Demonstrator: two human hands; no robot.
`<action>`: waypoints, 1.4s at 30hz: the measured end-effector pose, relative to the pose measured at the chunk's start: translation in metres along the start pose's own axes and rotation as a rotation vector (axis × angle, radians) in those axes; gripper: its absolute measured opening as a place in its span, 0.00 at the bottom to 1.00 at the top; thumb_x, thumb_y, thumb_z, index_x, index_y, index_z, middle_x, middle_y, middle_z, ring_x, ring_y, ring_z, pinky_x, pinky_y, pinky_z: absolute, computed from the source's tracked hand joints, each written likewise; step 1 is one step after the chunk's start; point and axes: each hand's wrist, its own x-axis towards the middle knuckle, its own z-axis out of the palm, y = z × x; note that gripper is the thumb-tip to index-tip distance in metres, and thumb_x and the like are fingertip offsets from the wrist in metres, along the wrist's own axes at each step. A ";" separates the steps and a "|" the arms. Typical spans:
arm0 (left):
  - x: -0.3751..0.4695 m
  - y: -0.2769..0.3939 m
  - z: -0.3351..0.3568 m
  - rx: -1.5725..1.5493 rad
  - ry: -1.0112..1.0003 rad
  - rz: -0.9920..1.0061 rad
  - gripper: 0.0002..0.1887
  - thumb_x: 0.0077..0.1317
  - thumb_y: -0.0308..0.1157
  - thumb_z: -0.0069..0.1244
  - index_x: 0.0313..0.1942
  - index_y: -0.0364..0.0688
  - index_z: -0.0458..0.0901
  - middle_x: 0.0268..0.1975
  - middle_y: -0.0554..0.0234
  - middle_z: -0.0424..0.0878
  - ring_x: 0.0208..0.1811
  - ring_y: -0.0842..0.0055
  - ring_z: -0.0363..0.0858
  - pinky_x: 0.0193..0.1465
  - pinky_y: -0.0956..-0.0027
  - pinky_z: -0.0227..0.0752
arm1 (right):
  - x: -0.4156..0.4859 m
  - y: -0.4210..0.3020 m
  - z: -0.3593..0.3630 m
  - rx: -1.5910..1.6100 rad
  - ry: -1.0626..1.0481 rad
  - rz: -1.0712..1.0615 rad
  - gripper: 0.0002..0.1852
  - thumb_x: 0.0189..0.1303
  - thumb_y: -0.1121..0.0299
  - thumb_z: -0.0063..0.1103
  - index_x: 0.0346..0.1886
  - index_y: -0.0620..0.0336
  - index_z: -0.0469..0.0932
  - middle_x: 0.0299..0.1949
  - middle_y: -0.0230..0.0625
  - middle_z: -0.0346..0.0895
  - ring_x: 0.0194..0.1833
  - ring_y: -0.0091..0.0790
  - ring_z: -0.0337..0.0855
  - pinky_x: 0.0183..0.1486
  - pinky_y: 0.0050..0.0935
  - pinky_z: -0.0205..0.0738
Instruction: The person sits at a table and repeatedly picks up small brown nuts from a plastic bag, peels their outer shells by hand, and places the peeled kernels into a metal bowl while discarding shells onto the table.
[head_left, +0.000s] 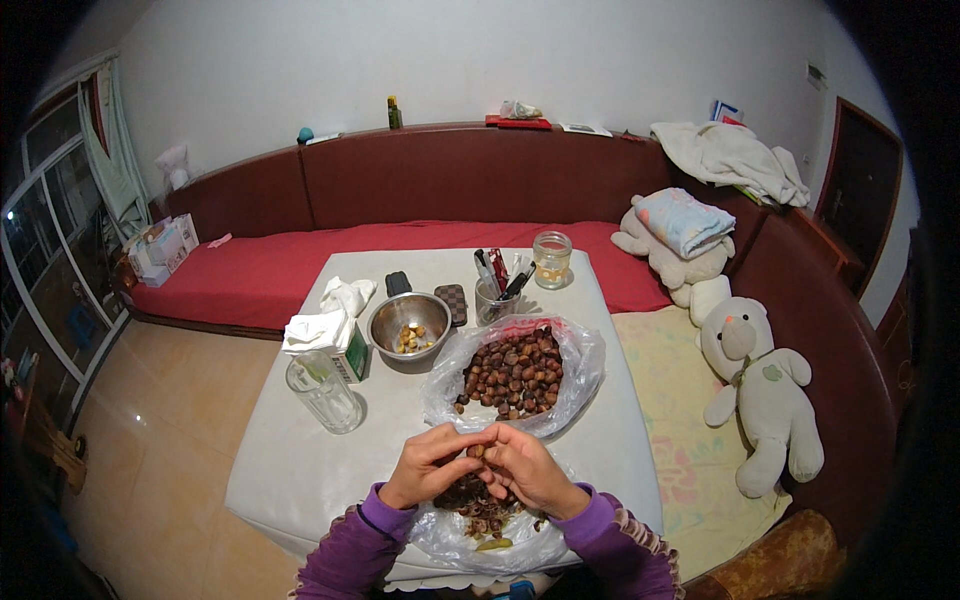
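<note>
Between the fingertips of my left hand (435, 465) and my right hand (525, 465) is a partly peeled chestnut (477, 451), gripped from both sides. Below my hands, a heap of broken chestnut shells (484, 514) lies on a clear plastic bag (450, 536). Just beyond my fingers, a second clear plastic bag (586, 371) is spread open around many brown unpeeled chestnuts (517, 371). A steel bowl (382, 319) farther left contains several peeled yellow chestnut pieces (412, 339).
On the white-covered table (277, 457) stand a glass mug (326, 397), a tissue box (349, 352), a pen holder (495, 304) and a glass jar (553, 262). A checkered case (451, 302) lies behind the bowl. A red-covered sofa (255, 262) and a teddy bear (772, 405) surround the table.
</note>
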 end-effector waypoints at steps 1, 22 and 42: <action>0.000 -0.001 0.000 0.017 0.003 0.017 0.16 0.49 0.27 0.55 0.41 0.39 0.79 0.22 0.65 0.72 0.23 0.78 0.69 0.27 0.77 0.62 | 0.000 0.000 -0.001 0.043 0.005 0.013 0.08 0.58 0.72 0.44 0.40 0.63 0.65 0.26 0.31 0.67 0.22 0.18 0.67 0.20 0.14 0.63; -0.009 -0.002 0.016 0.223 0.048 0.179 0.12 0.51 0.28 0.54 0.38 0.40 0.78 0.22 0.61 0.73 0.20 0.71 0.73 0.22 0.74 0.65 | 0.002 0.000 -0.006 -0.003 -0.069 0.044 0.09 0.50 0.80 0.41 0.36 0.68 0.66 0.31 0.34 0.67 0.29 0.21 0.72 0.26 0.20 0.74; -0.004 -0.002 0.018 -1.176 0.046 -0.582 0.17 0.66 0.40 0.35 0.46 0.35 0.67 0.26 0.68 0.66 0.16 0.91 0.56 0.19 0.87 0.50 | 0.002 -0.008 -0.010 -0.363 0.191 -0.200 0.04 0.50 0.79 0.42 0.29 0.65 0.69 0.23 0.32 0.70 0.20 0.18 0.68 0.20 0.16 0.64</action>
